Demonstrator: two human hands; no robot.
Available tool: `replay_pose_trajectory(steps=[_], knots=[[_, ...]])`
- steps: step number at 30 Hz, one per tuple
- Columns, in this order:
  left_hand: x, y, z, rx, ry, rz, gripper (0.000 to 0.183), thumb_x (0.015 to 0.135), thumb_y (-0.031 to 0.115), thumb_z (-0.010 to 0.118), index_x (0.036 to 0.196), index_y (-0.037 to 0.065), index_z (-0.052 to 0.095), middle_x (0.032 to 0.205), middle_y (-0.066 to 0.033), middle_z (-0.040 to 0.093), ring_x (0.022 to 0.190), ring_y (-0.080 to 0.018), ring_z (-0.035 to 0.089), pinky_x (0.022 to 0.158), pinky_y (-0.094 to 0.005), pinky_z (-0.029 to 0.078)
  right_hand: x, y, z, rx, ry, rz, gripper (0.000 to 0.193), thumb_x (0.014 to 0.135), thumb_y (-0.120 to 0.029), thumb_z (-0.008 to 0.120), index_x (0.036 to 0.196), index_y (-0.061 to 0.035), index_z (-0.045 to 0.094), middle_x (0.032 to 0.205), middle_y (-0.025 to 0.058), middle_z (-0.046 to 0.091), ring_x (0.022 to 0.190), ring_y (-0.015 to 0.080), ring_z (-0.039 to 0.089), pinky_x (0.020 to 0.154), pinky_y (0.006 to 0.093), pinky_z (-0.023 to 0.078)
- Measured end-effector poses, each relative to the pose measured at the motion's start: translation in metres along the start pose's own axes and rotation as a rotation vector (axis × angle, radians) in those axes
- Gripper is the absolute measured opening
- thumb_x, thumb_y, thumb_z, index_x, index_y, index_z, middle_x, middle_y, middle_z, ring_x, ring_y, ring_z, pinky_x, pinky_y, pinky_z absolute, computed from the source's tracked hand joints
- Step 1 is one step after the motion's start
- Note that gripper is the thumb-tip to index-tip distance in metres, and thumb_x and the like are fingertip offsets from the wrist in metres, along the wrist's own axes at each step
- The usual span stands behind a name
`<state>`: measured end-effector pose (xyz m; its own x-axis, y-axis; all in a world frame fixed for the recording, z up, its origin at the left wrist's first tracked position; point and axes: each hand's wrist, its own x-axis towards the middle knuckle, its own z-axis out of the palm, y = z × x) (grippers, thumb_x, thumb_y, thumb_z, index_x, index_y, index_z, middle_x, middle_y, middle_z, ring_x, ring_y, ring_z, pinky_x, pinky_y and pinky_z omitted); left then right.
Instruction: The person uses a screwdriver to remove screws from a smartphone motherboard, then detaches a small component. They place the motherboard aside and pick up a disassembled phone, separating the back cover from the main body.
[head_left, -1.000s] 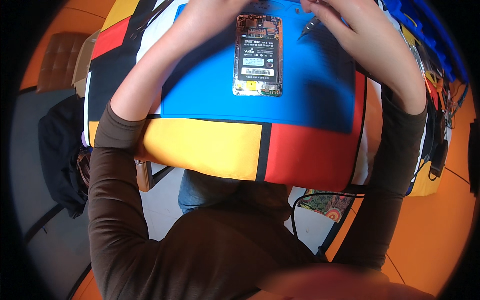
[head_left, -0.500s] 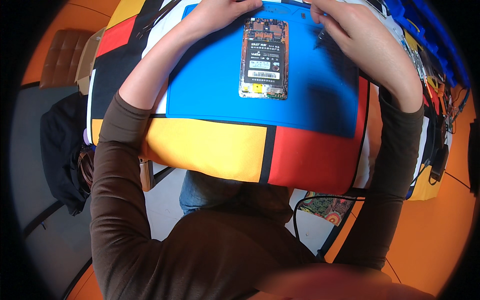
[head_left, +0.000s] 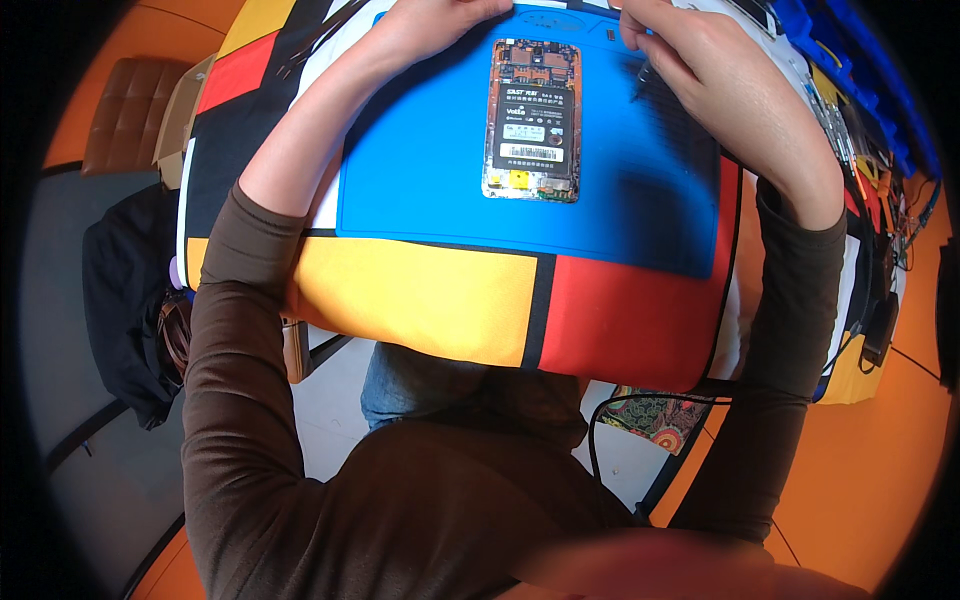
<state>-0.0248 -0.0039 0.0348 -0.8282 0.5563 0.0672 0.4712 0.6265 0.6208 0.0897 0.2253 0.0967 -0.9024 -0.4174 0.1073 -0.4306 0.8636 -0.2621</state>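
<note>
We see an opened phone flat on the blue mat, black battery exposed, circuit board toward the far edge; a dark, part-hidden tool nearer the right edge.

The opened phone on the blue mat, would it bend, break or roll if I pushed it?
The opened phone is probably stiff, since it looks like a straight-edged slab. It might be easily damaged, because its circuit parts are bare near the top. It likely wouldn't roll: it lies flat on the blue mat.
</note>
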Motion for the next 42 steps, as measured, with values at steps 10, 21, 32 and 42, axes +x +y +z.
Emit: replay_pose_trajectory(steps=[10,21,32,42], knots=[[0.004,-0.006,-0.003,-0.023,0.001,0.149,0.017,0.1,0.013,0.064,0.093,-0.002,0.066,0.081,-0.0103,0.07,0.08,-0.0152,0.067,0.074,-0.0305,0.052,0.001,0.006,0.004,-0.01,0.023,-0.035,0.015,0.098,-0.011,0.051,0.094,0.0025,0.058,0.083,0.0261,0.064,0.082,0.0443,0.064,0.074,0.0479,0.05],[-0.014,0.027,-0.001,-0.223,-0.01,0.146,0.011,0.103,0.012,0.061,0.105,0.001,0.065,0.088,-0.0039,0.067,0.085,-0.0116,0.063,0.079,-0.0276,0.052,-0.007,-0.014,-0.008,-0.038,-0.007,0.03,0.013,0.098,-0.012,0.052,0.096,0.0003,0.058,0.081,0.0243,0.064,0.079,0.0406,0.065,0.072,0.0452,0.05],[-0.035,0.039,0.023,-0.307,-0.3,0.202,0.008,0.1,-0.002,0.057,0.108,0.001,0.058,0.093,-0.0031,0.06,0.088,-0.0108,0.057,0.084,-0.0252,0.05,-0.008,-0.003,-0.01,-0.058,0.106,-0.028,0.015,0.098,-0.021,0.062,0.099,-0.0062,0.064,0.084,0.0159,0.063,0.082,0.0333,0.063,0.071,0.0405,0.049],[-0.037,0.038,0.034,-0.542,-0.238,0.116,0.013,0.103,-0.005,0.047,0.112,-0.001,0.054,0.095,-0.0044,0.06,0.089,-0.0091,0.057,0.081,-0.0226,0.05,-0.011,-0.007,0.001,-0.106,0.213,-0.089,0.015,0.097,-0.022,0.064,0.096,-0.0069,0.065,0.082,0.0153,0.062,0.079,0.032,0.062,0.071,0.0391,0.05]])
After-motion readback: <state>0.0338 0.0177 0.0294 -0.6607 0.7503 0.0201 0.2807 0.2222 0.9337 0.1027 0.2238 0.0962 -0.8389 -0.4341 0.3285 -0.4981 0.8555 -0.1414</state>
